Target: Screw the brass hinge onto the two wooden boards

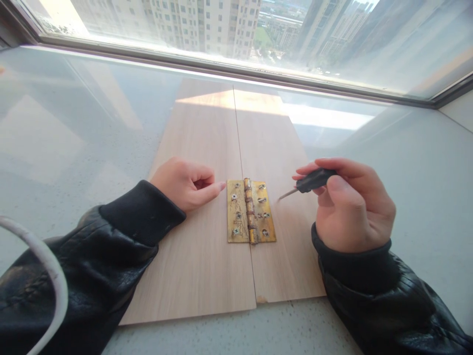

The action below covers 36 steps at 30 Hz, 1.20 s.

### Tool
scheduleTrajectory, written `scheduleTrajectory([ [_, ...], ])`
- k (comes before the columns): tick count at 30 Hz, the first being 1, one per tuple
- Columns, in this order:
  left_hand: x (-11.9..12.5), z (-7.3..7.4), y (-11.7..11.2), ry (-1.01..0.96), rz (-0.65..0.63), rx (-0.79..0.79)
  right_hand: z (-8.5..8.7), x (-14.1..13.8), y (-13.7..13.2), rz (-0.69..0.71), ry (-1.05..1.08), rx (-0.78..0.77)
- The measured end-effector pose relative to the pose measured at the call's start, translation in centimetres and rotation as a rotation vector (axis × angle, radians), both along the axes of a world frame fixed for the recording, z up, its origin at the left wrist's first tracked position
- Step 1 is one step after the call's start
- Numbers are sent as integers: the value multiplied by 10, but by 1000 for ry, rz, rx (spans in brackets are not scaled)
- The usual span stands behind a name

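Note:
A worn brass hinge (pixel 237 209) lies open across the seam between two pale wooden boards, with screws in the holes of both leaves. One screw on the right leaf (pixel 262 199) looks tilted. In my right hand (pixel 351 207) is a screwdriver (pixel 316 180) with a black handle, its metal tip pointing down and left, just right of the hinge and apart from it. My left hand (pixel 185 182) rests on the left board (pixel 199 266), fingers curled in and thumb stretched toward the hinge's left edge. Nothing shows in that hand.
The right board (pixel 288 266) has a small chip at its near corner. Both boards lie on a speckled white sill (pixel 417 162) below a window frame (pixel 236 69). A white cable (pixel 55 276) curves across the lower left, in front of my left sleeve.

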<state>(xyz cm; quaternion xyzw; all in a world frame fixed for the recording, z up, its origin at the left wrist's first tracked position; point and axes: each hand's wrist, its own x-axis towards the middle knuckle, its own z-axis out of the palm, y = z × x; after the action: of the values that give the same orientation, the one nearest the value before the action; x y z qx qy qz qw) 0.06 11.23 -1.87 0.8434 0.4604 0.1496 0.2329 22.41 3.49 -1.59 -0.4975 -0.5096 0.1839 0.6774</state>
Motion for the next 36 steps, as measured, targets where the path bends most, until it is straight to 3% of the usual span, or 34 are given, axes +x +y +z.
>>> scheduleTrajectory([
  [6,0,-2,0,-12,-6,1,-4,6,2,83,-71,50],
  [14,0,-1,-1,-17,-2,0,-5,13,5,-3,-164,98],
  [21,0,-2,0,-23,1,6,2,8,-1,6,-43,-105],
  [26,1,-1,-1,-44,6,7,1,7,0,-4,29,-124],
  [33,-9,2,6,-13,329,253,-5,26,7,208,157,-61],
  [36,-23,-1,10,50,415,332,-1,25,6,156,217,-133],
])
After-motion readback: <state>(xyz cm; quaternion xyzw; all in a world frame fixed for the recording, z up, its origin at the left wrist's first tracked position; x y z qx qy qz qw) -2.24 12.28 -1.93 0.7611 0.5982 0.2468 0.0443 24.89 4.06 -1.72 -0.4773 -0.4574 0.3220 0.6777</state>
